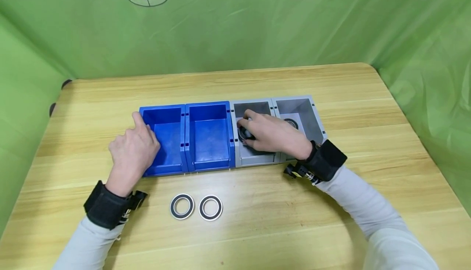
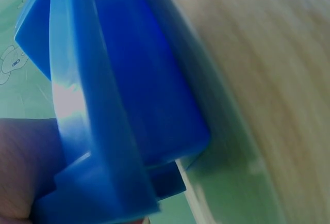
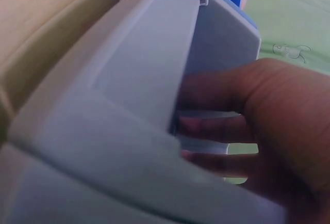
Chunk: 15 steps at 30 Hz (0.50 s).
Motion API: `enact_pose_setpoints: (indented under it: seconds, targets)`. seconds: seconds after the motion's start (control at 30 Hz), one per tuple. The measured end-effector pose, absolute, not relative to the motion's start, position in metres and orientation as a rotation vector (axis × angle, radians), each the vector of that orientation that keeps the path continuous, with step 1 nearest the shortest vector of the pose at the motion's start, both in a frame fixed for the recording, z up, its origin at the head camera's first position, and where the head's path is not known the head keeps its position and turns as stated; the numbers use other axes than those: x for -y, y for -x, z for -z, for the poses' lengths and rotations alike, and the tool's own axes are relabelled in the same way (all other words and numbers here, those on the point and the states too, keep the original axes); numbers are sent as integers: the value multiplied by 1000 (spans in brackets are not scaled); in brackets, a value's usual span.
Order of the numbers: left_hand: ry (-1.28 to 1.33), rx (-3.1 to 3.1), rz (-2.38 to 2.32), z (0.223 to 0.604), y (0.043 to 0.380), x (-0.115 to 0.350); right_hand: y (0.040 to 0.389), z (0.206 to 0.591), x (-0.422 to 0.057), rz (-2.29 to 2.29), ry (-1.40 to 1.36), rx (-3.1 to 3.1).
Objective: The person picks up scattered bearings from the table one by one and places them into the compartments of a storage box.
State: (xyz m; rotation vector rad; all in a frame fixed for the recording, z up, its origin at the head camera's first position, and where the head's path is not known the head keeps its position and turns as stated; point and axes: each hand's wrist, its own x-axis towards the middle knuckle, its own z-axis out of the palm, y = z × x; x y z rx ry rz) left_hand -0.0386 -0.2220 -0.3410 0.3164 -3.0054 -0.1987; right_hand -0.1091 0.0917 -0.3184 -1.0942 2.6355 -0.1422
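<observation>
Inside the left grey bin (image 1: 254,161), my right hand (image 1: 272,133) grips a dark ball bearing (image 1: 243,134) between thumb and fingers. In the right wrist view, the fingers (image 3: 216,90) reach behind the bin's pale wall, which hides the bearing. My left hand (image 1: 134,147) holds the left side wall of the outer blue bin (image 1: 167,143). The left wrist view shows part of that hand (image 2: 26,167) against the blue wall. Another bearing (image 1: 292,123) lies in the right grey bin (image 1: 303,116), partly covered by my right hand.
A second blue bin (image 1: 209,139) stands between the outer blue bin and the grey ones, all in one row. Two ring-shaped bearings (image 1: 182,195) lie side by side on the wooden table (image 1: 279,229) in front. Green cloth (image 1: 228,28) hangs behind and at both sides.
</observation>
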Motion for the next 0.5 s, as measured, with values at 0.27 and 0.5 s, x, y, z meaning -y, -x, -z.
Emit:
enact_pose_setpoints:
  seconds: [0.27, 0.5]
  targets:
    - [-320, 3017, 186, 340, 39, 222, 108, 322, -88, 84, 1129, -2654]
    - [-323, 3040, 197, 339, 39, 222, 109, 323, -87, 54, 1158, -2645]
